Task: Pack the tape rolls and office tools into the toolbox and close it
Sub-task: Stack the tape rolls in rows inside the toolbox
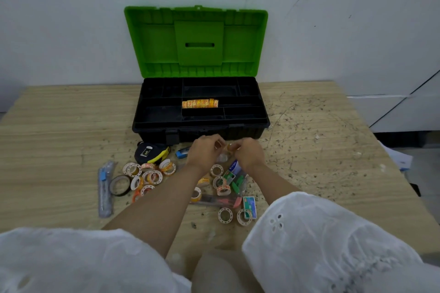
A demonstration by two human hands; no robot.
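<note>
The toolbox [157,126] stands open at the back of the table, green lid [197,40] upright, black tray holding a row of orange tape rolls [200,103] in a middle compartment. Just in front of it my left hand [206,151] and my right hand [250,153] meet, fingers closed on small tape rolls [229,147] held between them. Loose tape rolls [147,173] lie scattered below my hands, with more tape rolls [225,215] nearer me. A black and yellow tape measure [151,151], a black tape roll [120,185] and green staple boxes [249,206] lie around.
A clear utility knife [104,188] lies at the left of the pile, a blue stapler [182,152] beside my left hand, a red cutter [221,201] under my forearms. The scratched wooden table [333,150] extends right. A white wall stands behind the toolbox.
</note>
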